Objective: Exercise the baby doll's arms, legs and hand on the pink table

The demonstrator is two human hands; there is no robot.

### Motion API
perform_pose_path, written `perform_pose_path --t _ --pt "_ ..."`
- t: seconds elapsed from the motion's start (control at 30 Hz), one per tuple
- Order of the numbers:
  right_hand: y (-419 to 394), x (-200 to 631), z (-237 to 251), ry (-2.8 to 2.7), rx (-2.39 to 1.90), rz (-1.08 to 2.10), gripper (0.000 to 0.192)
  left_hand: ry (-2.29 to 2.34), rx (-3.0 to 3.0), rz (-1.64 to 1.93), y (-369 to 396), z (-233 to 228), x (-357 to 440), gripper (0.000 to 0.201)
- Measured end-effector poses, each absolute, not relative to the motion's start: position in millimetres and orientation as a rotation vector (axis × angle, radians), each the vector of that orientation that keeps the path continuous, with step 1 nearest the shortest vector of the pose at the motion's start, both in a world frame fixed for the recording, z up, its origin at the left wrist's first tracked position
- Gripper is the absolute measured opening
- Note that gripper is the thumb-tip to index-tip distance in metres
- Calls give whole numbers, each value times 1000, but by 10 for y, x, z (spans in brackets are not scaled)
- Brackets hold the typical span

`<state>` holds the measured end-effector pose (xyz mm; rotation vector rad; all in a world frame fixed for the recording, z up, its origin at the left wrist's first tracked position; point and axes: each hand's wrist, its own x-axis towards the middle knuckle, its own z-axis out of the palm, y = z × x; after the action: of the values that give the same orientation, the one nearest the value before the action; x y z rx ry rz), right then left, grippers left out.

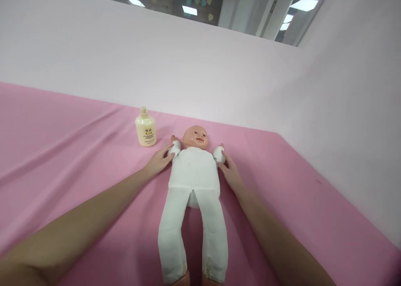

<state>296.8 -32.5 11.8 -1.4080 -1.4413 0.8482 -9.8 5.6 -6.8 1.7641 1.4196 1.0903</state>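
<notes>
Doll (194, 169) lies face up on the pink cover (103, 160), head (196, 137) far, legs (214, 236) near, right of the bottle (145, 130). Its white trunk looks padded and probably gives when pressed; the glossy head seems hard and slippery. The left hand's (157, 160) fingers pinch one raised arm (176, 149); the right hand's (231, 172) curl about the other. The trunk's sides seem a surer hold.

Indoor room resembling an infant-care training space, white-bodied plastic-looking baby doll (194, 169), pale-yellow labelled pump-style bottle (145, 129), wrinkled pink sheet-like covering (94, 152) beneath, plain white wall (156, 60), glass pane (169, 2) above showing pastel heart shapes (197, 0) and bright rectangular lights (189, 10)
</notes>
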Motion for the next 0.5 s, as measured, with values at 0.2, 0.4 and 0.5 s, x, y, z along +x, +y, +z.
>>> perform_pose_path --t 0.2,0.4,0.5 --pt "-297 2982 93 -1454 -1407 869 68 1418 1757 1085 70 -91 -104 62" --pt "-295 2981 82 -1453 -1380 902 72 1410 1740 1063 58 -84 -108 70" --pt "-287 2983 61 -1459 -1360 898 73 1390 1720 1063 56 -81 -111 74"
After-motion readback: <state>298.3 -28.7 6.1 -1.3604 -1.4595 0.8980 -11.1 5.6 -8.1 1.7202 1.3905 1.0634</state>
